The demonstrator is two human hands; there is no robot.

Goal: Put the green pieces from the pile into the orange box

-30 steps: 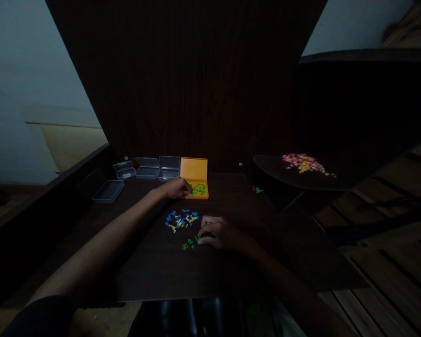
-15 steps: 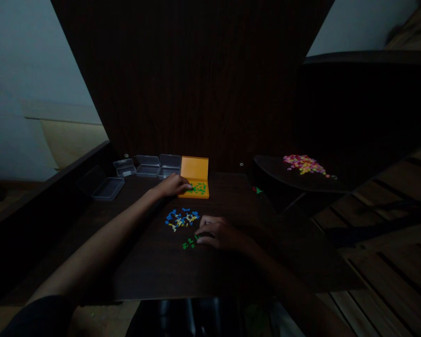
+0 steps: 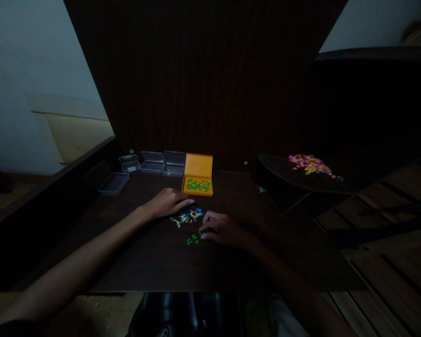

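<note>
My left hand point(image 3: 169, 202) lies low over the dark table at the upper left edge of a mixed pile of small blue, yellow and white pieces point(image 3: 187, 217). Its fingers are stretched out, and I see nothing in them. On the pile's right side, my right hand point(image 3: 221, 228) is curled, with a small green piece point(image 3: 201, 233) at its fingertips. A few loose green pieces point(image 3: 192, 239) lie just left of those fingertips. Beyond the pile stands an open orange case point(image 3: 199, 164), lid up, with many green pieces point(image 3: 197, 185) spread in its base.
Several clear plastic boxes with raised lids, including one clear box point(image 3: 114, 183) at the left, stand along the back. A heap of pink, red and yellow bits point(image 3: 310, 164) lies on a curved side shelf point(image 3: 277, 164). Near that shelf sits a small green-and-red item point(image 3: 261, 189).
My left hand has come out of the orange case and back toward me, to the mixed pile. My right hand stays by the green pieces. The view has shifted slightly.
</note>
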